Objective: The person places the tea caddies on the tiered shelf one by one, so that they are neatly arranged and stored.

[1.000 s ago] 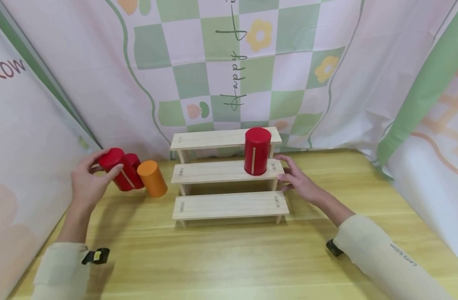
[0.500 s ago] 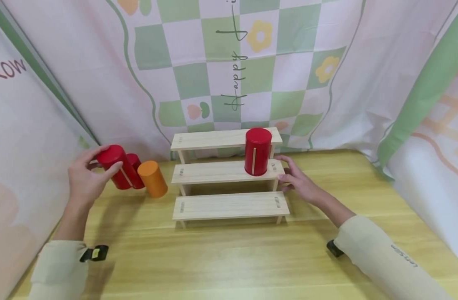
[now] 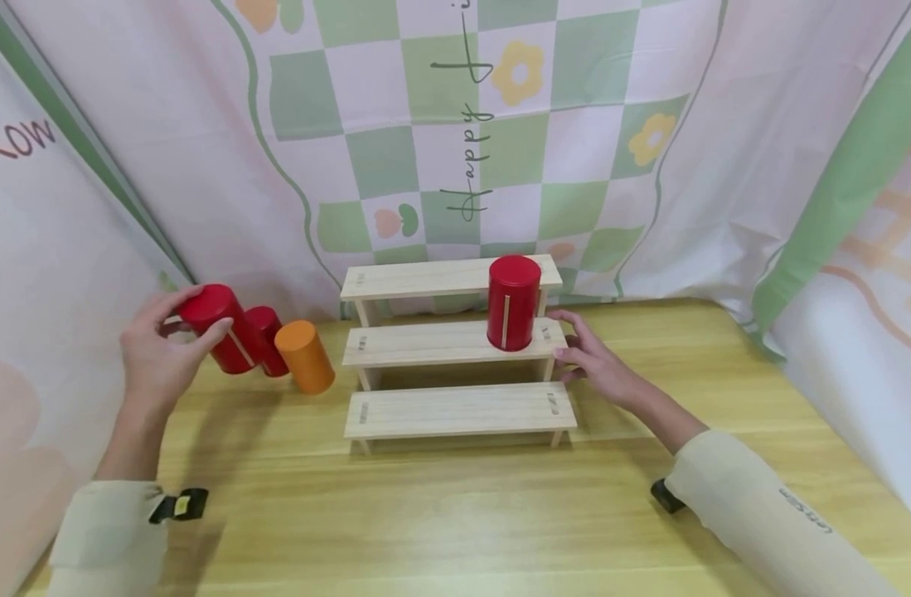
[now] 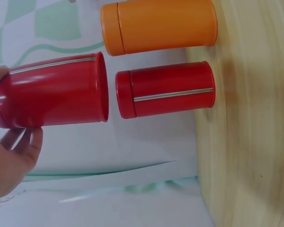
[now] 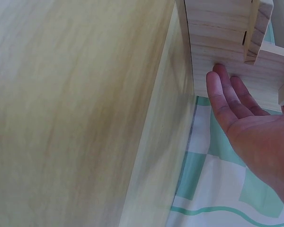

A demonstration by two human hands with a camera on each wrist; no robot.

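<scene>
A large red canister [image 4: 57,92] is held by the left hand [image 3: 157,356], fingers and thumb curled about its lid end, at nine o'clock from the wooden stand [image 3: 458,412]. It is suspended above the bench [image 3: 440,514], and in the left wrist view a gap is seen between its base and the lid of a smaller red canister [image 4: 173,91]. An orange canister [image 4: 165,26] is stood just beside the latter, at four o'clock in the head view. Another large red canister [image 3: 515,307] is already set upright on the middle shelf [image 3: 418,344], toward three o'clock. By the right hand [image 3: 600,365], the stand's three-o'clock end appears to be touched, fingers loosely extended.

The step in hand is judged to be a carry: the grip should be kept firm, the canister near upright, and both neighbours cleared before any lowering.
</scene>
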